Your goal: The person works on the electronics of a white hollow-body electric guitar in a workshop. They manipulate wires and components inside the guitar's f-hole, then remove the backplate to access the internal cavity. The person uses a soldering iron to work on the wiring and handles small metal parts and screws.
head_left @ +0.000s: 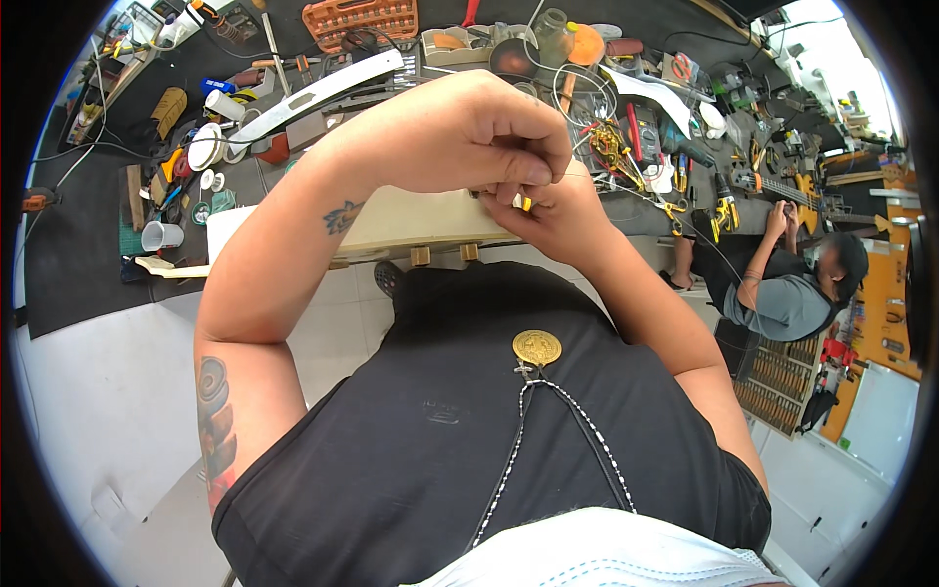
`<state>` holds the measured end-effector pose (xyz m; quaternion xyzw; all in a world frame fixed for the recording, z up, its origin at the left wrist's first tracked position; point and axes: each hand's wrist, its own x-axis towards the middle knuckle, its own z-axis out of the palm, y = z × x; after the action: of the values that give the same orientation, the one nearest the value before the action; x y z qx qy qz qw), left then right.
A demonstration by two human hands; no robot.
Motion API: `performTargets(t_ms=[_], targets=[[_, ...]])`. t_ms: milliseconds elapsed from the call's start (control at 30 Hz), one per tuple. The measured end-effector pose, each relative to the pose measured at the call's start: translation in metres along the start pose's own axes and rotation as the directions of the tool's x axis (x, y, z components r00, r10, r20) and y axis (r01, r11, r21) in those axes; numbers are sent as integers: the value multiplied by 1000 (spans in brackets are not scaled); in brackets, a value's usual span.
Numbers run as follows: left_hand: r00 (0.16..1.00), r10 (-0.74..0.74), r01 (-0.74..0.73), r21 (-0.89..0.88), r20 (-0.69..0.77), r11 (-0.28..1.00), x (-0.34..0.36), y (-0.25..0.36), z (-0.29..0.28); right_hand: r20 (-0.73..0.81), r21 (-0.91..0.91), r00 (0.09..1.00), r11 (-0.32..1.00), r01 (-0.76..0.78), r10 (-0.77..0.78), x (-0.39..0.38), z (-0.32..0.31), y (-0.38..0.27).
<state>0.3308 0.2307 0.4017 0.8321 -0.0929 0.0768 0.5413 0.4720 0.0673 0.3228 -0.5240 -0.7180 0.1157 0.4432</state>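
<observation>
My left hand [514, 142] arches over from the left, its fingers bent and closed in a pinch. A thin wire [577, 176] shows at its fingertips and runs off to the right. Just below, and almost touching it, my right hand [558, 215] is closed, with its fingers curled. Something small and yellow [526, 203] shows between its fingers, mostly hidden, so I cannot tell its kind. Both hands are above the right end of a flat, cream-coloured piece [401, 217] lying along the bench's near edge. My left forearm and hand cover part of it.
Small wooden blocks [421, 256] sit under the cream piece's near edge. Behind are an orange socket case [357, 20], a red multimeter [643, 135] and tangled wires [611, 147]. A yellow-black drill [726, 210] stands at right. Another person [792, 298] works beside a guitar [804, 201].
</observation>
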Motion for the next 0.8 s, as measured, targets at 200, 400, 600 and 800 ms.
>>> performTargets(t_ms=[200, 400, 600, 800], targets=[[1000, -25, 25, -21, -3, 999, -1, 0, 1, -7, -93, 999, 995, 48, -49, 3, 3, -3], [999, 28, -28, 37, -19, 999, -1, 3, -1, -37, -150, 995, 985, 86, -92, 3, 9, -1], [999, 46, -46, -4, -10, 999, -1, 0, 0, 39, -82, 999, 996, -24, 27, 0, -2, -7], [1000, 1, 0, -16, 4, 1000, -1, 2, -1, 84, -99, 996, 995, 5, 3, 6, -2, 0]])
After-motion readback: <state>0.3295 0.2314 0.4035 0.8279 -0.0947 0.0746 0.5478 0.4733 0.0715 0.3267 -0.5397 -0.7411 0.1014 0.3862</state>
